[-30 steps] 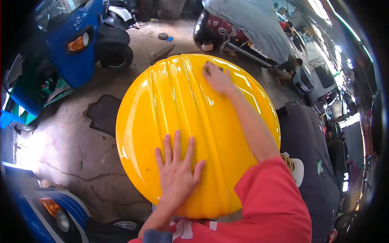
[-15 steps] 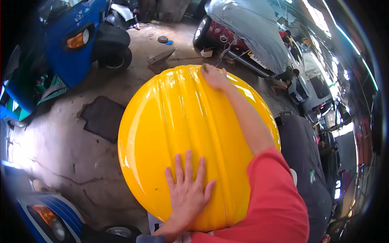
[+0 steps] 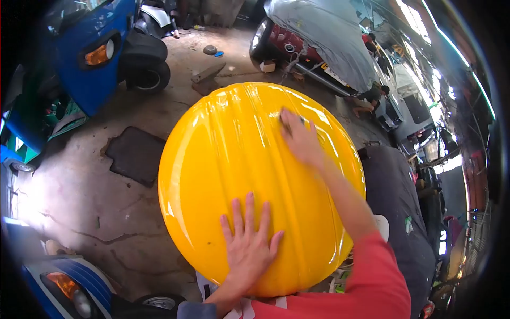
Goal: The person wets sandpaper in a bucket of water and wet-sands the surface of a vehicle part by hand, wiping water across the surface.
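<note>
A glossy yellow rounded panel [image 3: 196, 196] with raised ridges running along it fills the middle of the view. My left hand [image 3: 248, 244] lies flat on its near part, fingers spread, holding nothing. Farther up and to the right, my right hand [image 3: 300, 137] is on the panel with its fingers bent round a small dark object, mostly hidden beneath them. Bright reflections streak the ridges, and a small dark speck shows left of my left hand.
Blue vehicles stand at the left [image 3: 93, 69] and lower left [image 3: 87, 276]. A partly covered red car [image 3: 324, 32] is beyond the panel. A dark covered surface [image 3: 396, 202] lies at right. A person [image 3: 369, 98] crouches at upper right. A dark mat [image 3: 135, 156] lies on the floor.
My right hand went up to the panel's far edge and has come back nearer, slightly right. My left hand stays flat on the panel, while the view has shifted a little.
</note>
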A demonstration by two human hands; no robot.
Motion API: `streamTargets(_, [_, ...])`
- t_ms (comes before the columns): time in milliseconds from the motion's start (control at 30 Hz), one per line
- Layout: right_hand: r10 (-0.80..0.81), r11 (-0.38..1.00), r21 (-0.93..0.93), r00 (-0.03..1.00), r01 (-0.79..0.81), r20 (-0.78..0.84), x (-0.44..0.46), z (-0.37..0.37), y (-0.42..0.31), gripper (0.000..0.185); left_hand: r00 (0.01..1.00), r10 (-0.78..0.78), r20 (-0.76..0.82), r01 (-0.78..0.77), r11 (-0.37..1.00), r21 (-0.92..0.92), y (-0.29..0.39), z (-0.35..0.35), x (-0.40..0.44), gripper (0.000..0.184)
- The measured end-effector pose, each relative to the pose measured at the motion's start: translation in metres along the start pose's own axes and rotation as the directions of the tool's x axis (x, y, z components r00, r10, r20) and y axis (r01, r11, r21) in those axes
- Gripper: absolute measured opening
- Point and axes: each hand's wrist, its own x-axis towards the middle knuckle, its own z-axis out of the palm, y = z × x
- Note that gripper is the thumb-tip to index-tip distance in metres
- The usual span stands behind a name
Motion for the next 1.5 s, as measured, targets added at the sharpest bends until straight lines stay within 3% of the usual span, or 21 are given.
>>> streamTargets(100, [0.163,0.984,0.043,0.972,-0.172,0.169,0.152,-0.008,-0.006,0.06,0.999,-0.005,-0.038,0.004,1.0,-0.018,0.002,0.003,0.001,0.068])
streamTargets(133, [0.224,0.969,0.042,0.937,-0.244,0.269,0.177,-0.009,-0.008,0.059,0.999,-0.019,-0.047,0.018,1.0,-0.018,0.004,0.003,0.001,0.068])
streamTargets(167, [0.218,0.97,0.046,0.938,-0.239,0.27,0.175,-0.008,-0.013,0.059,0.999,-0.023,-0.046,0.022,1.0,-0.019,0.005,0.002,0.002,0.067])
streamTargets(300, [-0.091,0.986,0.141,0.996,0.089,0.013,0.067,0.004,-0.021,0.056,1.0,0.001,-0.024,-0.001,1.0,0.012,0.003,-0.003,0.002,0.067])
streamTargets(400, [-0.213,0.974,0.082,0.977,0.212,0.008,-0.061,-0.009,-0.014,0.06,1.0,0.008,-0.021,-0.008,1.0,0.017,0.003,-0.002,0.001,0.066])
streamTargets(467, [-0.242,0.97,0.04,0.97,0.241,0.01,-0.081,-0.011,-0.01,0.061,1.0,0.018,-0.021,-0.017,1.0,0.02,0.003,-0.002,0.0,0.066])
streamTargets(567, [-0.161,0.983,0.092,0.986,0.157,0.042,-0.024,-0.008,-0.011,0.059,0.999,0.008,-0.036,-0.007,0.999,0.034,0.005,-0.001,0.004,0.066])
streamTargets(700, [-0.008,0.995,0.095,0.983,-0.009,0.182,0.155,-0.005,-0.025,0.058,0.999,-0.015,-0.048,0.017,0.999,0.043,0.005,0.001,0.005,0.067])
streamTargets(767, [0.057,0.993,0.088,0.967,-0.081,0.248,0.172,-0.002,-0.034,0.059,0.998,-0.03,-0.058,0.034,0.998,0.059,0.009,-0.003,0.01,0.067])
streamTargets(867, [-0.09,0.993,0.082,0.993,0.083,0.082,0.116,-0.005,-0.029,0.057,0.999,-0.018,-0.032,0.021,0.996,0.089,0.01,-0.004,0.006,0.066])
streamTargets(967, [-0.216,0.976,0.007,0.973,0.218,-0.084,-0.048,-0.004,-0.027,0.06,0.998,-0.003,-0.058,0.009,0.994,0.11,0.009,0.002,0.009,0.065])
streamTargets(1000, [-0.247,0.968,-0.067,0.963,0.241,-0.107,-0.105,0.001,-0.026,0.064,0.997,-0.004,-0.079,0.014,0.992,0.125,0.007,0.003,0.009,0.064])
streamTargets(1067, [-0.22,0.975,-0.038,0.975,0.219,-0.03,-0.208,-0.015,-0.039,0.065,0.997,0.016,-0.08,-0.005,0.99,0.137,0.008,0.003,0.009,0.063])
streamTargets(1167, [-0.201,0.979,0.027,0.979,0.202,-0.031,-0.236,-0.015,-0.034,0.066,0.997,0.005,-0.081,0.009,0.985,0.171,0.007,0.006,0.011,0.063])
streamTargets(1233, [-0.229,0.973,-0.058,0.953,0.222,-0.199,-0.16,0.014,-0.01,0.064,0.994,0.017,-0.109,0.003,0.983,0.182,0.004,0.01,0.01,0.063])
streamTargets(1300, [-0.187,0.98,-0.097,0.973,0.175,-0.134,-0.048,0.008,0.004,0.06,0.993,0.017,-0.12,0.007,0.98,0.2,0.005,0.01,0.011,0.063])
streamTargets(1333, [-0.076,0.994,0.084,0.997,0.073,0.028,0.011,-0.008,0.002,0.059,0.992,0.021,-0.124,0.005,0.977,0.212,0.005,0.009,0.012,0.064])
streamTargets(1367, [-0.044,0.993,0.109,0.999,0.042,0.019,0.06,-0.003,0.003,0.057,0.991,0.015,-0.131,0.015,0.974,0.226,0.005,0.009,0.012,0.064])
streamTargets(1433, [-0.01,0.986,0.168,1.0,0.014,-0.024,0.108,0.004,0.003,0.054,0.993,0.001,-0.116,0.026,0.971,0.236,0.01,0.005,0.011,0.062])
streamTargets(1500, [-0.063,0.985,0.157,0.998,0.067,-0.031,0.08,0.006,-0.006,0.053,0.994,0.004,-0.108,0.025,0.964,0.265,0.008,0.005,0.008,0.062])
